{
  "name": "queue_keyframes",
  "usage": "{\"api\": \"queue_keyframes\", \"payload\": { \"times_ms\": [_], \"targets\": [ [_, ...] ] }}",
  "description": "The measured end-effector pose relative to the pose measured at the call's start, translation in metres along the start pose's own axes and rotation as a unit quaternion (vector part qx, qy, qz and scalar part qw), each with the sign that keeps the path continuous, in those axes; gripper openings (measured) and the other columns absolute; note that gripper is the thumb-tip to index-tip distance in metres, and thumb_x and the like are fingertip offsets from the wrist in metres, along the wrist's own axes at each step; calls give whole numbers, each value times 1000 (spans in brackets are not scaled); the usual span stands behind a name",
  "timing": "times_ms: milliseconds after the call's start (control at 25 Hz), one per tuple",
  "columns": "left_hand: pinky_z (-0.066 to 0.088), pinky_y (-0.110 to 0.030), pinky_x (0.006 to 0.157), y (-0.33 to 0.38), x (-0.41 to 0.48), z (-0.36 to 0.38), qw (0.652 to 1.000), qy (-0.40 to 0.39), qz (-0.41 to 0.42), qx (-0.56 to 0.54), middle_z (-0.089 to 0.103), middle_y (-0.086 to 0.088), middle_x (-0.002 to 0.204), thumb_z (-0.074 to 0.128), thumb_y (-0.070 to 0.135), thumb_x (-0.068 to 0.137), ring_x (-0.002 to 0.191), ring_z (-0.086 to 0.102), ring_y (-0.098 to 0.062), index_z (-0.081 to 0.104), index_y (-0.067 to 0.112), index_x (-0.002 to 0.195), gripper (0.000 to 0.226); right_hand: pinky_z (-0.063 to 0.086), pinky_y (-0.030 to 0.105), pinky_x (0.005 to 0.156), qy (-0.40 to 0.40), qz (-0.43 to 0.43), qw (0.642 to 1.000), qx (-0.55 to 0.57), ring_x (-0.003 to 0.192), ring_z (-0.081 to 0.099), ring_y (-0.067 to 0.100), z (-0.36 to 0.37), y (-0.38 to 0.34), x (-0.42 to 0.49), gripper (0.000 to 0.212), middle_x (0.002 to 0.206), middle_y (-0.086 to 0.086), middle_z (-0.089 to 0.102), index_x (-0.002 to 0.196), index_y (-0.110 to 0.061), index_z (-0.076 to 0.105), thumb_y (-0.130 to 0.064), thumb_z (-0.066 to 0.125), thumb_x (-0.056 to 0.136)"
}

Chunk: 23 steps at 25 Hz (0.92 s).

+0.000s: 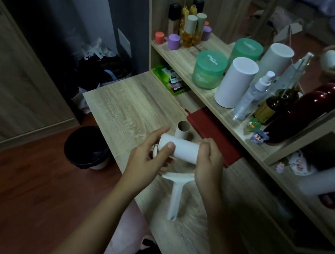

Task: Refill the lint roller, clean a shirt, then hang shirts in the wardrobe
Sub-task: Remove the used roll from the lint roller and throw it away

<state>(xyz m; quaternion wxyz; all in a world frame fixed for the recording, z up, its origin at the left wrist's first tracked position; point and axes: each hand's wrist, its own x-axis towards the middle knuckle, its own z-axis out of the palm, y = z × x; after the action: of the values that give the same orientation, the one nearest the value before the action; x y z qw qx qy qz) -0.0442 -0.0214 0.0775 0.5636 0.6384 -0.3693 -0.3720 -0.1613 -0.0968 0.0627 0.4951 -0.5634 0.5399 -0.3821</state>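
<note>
A white lint refill roll (182,149) lies sideways in the air above the wooden desk (126,101), held at both ends. My left hand (147,157) grips its left end, thumb on top. My right hand (209,163) closes on its right end. Below the roll, the white lint roller handle (176,193) rests on the desk, its grip pointing toward me. An empty brown cardboard core (183,129) stands upright on the desk just behind the roll. No shirt is in view.
A shelf (182,62) behind the desk carries green jars (209,69), a white cylinder (236,83), a spray bottle (252,97) and small bottles. A red box (212,134) lies under the shelf. A black bin (88,146) stands on the floor at left.
</note>
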Motion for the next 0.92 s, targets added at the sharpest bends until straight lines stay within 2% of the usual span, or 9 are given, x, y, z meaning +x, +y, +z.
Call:
{"api": "queue_keyframes", "payload": {
  "times_ms": [120, 200, 280, 360, 440, 560, 640, 720, 920],
  "targets": [
    [56, -21, 66, -6, 1, 5, 993, 35, -49, -103, 56, -8, 109, 57, 17, 91, 83, 66, -27, 58, 24, 113, 23, 43, 28, 57, -19, 57, 996, 68, 76, 55, 14, 1, 2, 4, 14, 84, -4, 54, 80, -32, 46, -37, 32, 78],
    [54, -18, 65, -9, -1, 10, 985, 65, -69, -148, 54, -13, 113, 56, 16, 92, 87, 64, -27, 57, 23, 113, 22, 41, 27, 55, -26, 74, 990, 119, 68, 53, 14, 4, 5, 2, 15, 85, 0, 55, 87, -33, 47, -35, 33, 81],
    [55, -18, 67, -12, -4, 15, 975, 98, -88, -181, 56, -9, 111, 55, 18, 93, 81, 67, -17, 54, 21, 120, 27, 45, 26, 61, -34, 53, 993, 103, 69, 56, 11, 7, 9, -4, 21, 92, 1, 60, 103, -33, 52, -32, 33, 96],
    [55, -20, 69, -15, -4, 17, 965, 107, -116, -209, 60, -2, 104, 53, 18, 94, 70, 67, -9, 50, 19, 129, 35, 47, 21, 65, -18, 37, 995, 89, 80, 60, 9, 8, 11, -10, 31, 102, -3, 62, 121, -31, 53, -28, 30, 101],
    [55, -22, 72, -16, -2, 17, 962, 91, -136, -216, 66, 2, 97, 53, 17, 94, 67, 66, -10, 44, 16, 137, 44, 48, 13, 60, 2, 26, 996, 83, 88, 60, 10, 6, 13, -11, 33, 110, -4, 61, 125, -27, 53, -25, 29, 101],
    [55, -25, 78, -17, 0, 16, 959, 77, -150, -228, 73, 9, 88, 54, 13, 94, 68, 66, -10, 41, 13, 139, 47, 46, 9, 54, 8, 19, 999, 46, 73, 59, 3, 2, 13, -7, 33, 105, -1, 62, 123, -24, 54, -23, 29, 101],
    [56, -24, 76, -17, 0, 18, 952, 81, -160, -246, 69, 4, 107, 55, 11, 93, 69, 66, -11, 44, 12, 137, 45, 45, 9, 52, 2, 17, 999, 27, 64, 58, -2, -1, 15, -3, 33, 100, -3, 62, 123, -23, 55, -24, 29, 101],
    [57, -22, 70, -18, 2, 18, 946, 93, -174, -258, 57, -8, 128, 56, 11, 92, 71, 64, -14, 48, 13, 134, 42, 45, 9, 51, -9, 20, 1000, 18, 62, 58, -2, -4, 15, -1, 33, 97, -4, 62, 121, -23, 56, -24, 30, 101],
    [56, -19, 63, -22, 8, 19, 936, 108, -188, -277, 51, -13, 137, 54, 11, 93, 66, 60, -17, 49, 12, 132, 40, 43, 7, 48, -31, 16, 999, 4, 55, 56, -6, -11, 17, 3, 34, 97, 0, 62, 124, -16, 56, -20, 30, 101]
  ]
}}
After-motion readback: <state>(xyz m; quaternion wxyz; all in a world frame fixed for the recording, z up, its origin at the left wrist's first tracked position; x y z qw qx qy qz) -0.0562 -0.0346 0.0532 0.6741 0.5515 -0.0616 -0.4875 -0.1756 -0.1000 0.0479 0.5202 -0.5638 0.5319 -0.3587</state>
